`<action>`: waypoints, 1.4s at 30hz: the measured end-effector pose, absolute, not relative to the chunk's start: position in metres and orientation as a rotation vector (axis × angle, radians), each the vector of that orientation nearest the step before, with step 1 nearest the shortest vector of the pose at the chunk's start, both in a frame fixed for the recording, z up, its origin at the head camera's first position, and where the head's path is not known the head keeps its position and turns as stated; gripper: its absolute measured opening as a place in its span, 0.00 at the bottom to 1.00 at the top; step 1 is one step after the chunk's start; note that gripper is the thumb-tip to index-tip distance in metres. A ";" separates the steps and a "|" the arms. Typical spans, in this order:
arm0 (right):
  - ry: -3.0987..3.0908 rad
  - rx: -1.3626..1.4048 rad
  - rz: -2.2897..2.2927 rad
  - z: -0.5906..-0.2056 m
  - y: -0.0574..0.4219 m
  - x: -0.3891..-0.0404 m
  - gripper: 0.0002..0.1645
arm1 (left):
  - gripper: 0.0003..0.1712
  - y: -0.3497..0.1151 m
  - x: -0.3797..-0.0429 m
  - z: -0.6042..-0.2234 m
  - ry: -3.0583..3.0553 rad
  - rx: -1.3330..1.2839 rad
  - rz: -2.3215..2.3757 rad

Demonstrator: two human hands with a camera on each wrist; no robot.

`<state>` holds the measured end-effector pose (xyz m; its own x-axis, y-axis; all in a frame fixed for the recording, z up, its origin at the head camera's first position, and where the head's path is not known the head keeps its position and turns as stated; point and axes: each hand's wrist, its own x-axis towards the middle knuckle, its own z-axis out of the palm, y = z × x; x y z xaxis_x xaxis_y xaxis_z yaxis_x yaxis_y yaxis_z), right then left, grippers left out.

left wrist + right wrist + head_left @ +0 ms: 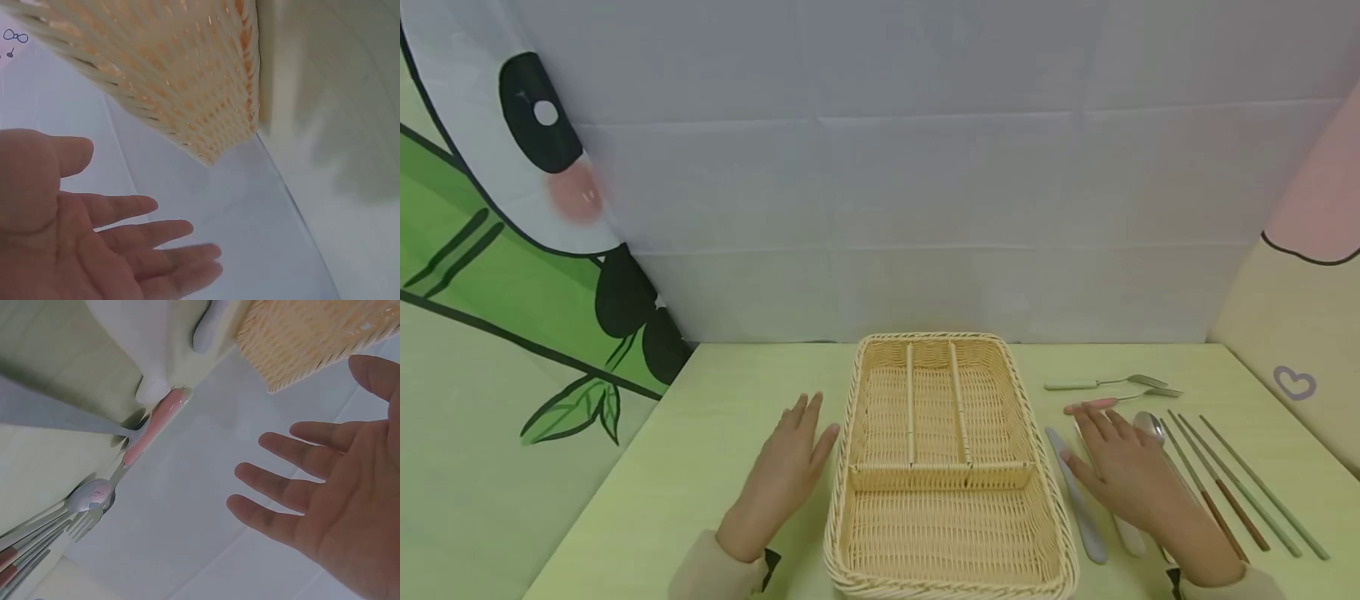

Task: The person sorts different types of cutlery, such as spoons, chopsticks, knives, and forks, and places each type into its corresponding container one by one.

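A pale woven basket [951, 533] with several compartments stands between my two hands. My left hand [782, 471] is held to its left, fingers extended and holding nothing. My right hand [1138, 483] is spread over the cutlery on the right, palm down and holding nothing. Near it lie a knife [1084, 515], a pale-handled utensil [1129, 537] partly hidden by the hand, and a spoon [1148, 427]. Beyond the fingertips are a pink-handled fork [1103, 403] and a green-handled fork [1071, 385]. The right wrist view also shows the pink handle [156, 425].
Brown-handled chopsticks [1243, 514] and green chopsticks [1265, 487] lie slanted at the far right of the pale table [647, 500]. A grey-white cloth wall [940, 183] rises behind the table, with printed side panels left and right.
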<state>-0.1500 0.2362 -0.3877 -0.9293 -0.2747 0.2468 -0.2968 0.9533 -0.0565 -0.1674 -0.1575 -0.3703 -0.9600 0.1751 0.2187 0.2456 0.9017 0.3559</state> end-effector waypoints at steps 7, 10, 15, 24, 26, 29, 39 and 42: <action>-2.801 0.479 0.105 -0.392 0.234 -0.149 0.33 | 0.32 -0.153 -0.169 -0.374 -2.851 -0.371 -0.718; -2.788 0.492 0.104 -0.395 0.235 -0.148 0.31 | 0.32 -0.151 -0.170 -0.377 -2.850 -0.364 -0.769; -2.764 0.531 0.116 -0.400 0.236 -0.145 0.27 | 0.31 -0.147 -0.173 -0.381 -2.833 -0.369 -0.853; -2.833 0.505 0.100 -0.407 0.234 -0.139 0.14 | 0.29 -0.144 -0.178 -0.390 -2.792 -0.408 -0.928; -2.860 0.493 0.095 -0.408 0.234 -0.137 0.13 | 0.29 -0.144 -0.179 -0.393 -2.790 -0.410 -0.956; -2.904 0.471 0.095 -0.410 0.234 -0.134 0.11 | 0.29 -0.143 -0.181 -0.395 -2.794 -0.409 -0.981; -3.049 0.389 0.323 -0.414 0.238 -0.130 0.21 | 0.25 -0.141 -0.183 -0.399 -2.777 -0.436 -1.059; -3.086 0.371 0.433 -0.415 0.238 -0.130 0.24 | 0.25 -0.141 -0.184 -0.399 -2.774 -0.449 -1.080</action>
<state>-0.1300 0.2383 -0.4145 -0.9721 -0.2320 0.0356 -0.2328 0.9340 -0.2711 -0.1836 -0.1407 -0.3994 -0.9471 0.2266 0.2274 0.3207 0.6994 0.6388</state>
